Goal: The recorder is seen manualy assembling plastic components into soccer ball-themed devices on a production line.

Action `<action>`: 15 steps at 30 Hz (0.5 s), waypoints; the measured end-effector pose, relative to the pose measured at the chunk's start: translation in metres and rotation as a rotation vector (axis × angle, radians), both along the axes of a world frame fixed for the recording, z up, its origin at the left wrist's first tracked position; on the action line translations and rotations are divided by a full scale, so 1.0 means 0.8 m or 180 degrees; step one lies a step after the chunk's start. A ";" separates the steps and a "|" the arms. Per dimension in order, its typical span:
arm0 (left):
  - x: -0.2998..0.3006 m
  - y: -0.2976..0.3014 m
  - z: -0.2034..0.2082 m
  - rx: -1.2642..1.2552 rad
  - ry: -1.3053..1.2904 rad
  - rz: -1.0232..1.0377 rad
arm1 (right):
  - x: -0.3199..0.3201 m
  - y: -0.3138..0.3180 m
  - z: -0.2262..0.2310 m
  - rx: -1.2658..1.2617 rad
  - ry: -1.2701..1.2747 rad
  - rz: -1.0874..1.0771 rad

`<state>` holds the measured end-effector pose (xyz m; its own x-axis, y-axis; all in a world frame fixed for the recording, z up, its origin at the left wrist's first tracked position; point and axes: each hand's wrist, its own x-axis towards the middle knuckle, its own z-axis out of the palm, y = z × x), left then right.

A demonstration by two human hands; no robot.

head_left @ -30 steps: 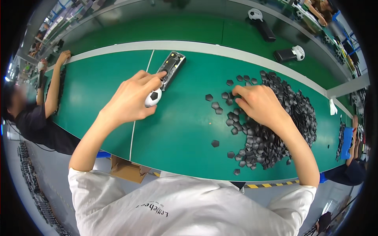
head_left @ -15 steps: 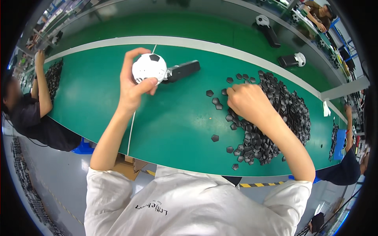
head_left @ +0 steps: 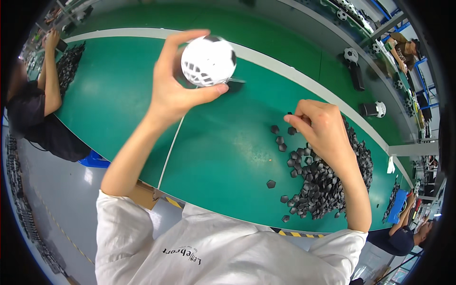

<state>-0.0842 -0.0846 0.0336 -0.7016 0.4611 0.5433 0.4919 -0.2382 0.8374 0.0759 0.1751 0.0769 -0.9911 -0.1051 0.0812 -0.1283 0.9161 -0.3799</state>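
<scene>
My left hand [head_left: 173, 92] is raised over the table, its thumb and fingers wrapped round a white ball with black pentagon patches [head_left: 209, 64], patterned like a football. Dark slots mark the ball's lower side, and most of the dark handle behind it is hidden. At right, my right hand [head_left: 323, 130] is closed in a pinch above a pile of black pentagon pieces [head_left: 318, 183]. A small dark bit shows at those fingertips, but I cannot tell whether they grip it. Several loose pentagon pieces lie left of the pile.
The green table [head_left: 228, 142] has a pale rail along its far side. Beyond it lie two ball-headed units with black handles [head_left: 350, 56] on a green surface. One person [head_left: 35, 107] works at the left, another [head_left: 403, 240] at the right beside a blue bin [head_left: 396, 206].
My left hand has lifted the ball, turning it so its handle is now mostly hidden. My right hand has risen off the pile, fingers pinched. The whole view has shifted somewhat.
</scene>
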 end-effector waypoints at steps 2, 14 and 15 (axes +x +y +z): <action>-0.029 0.004 0.032 -0.0272 0.0883 -0.0049 | -0.002 -0.001 0.016 -0.0046 0.0135 0.0098; -0.033 0.092 0.017 -0.2688 -0.0168 -0.1938 | -0.026 -0.019 0.043 -0.0767 0.0567 0.0537; -0.026 0.095 0.021 -0.2701 0.0301 -0.1918 | -0.032 -0.016 0.039 -0.0612 0.0492 0.0621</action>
<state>-0.1053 -0.0082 0.0502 -0.2001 0.9764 -0.0819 0.5592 0.1824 0.8087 0.0502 0.1625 0.1080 -0.9281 -0.2602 0.2663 -0.3644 0.7818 -0.5060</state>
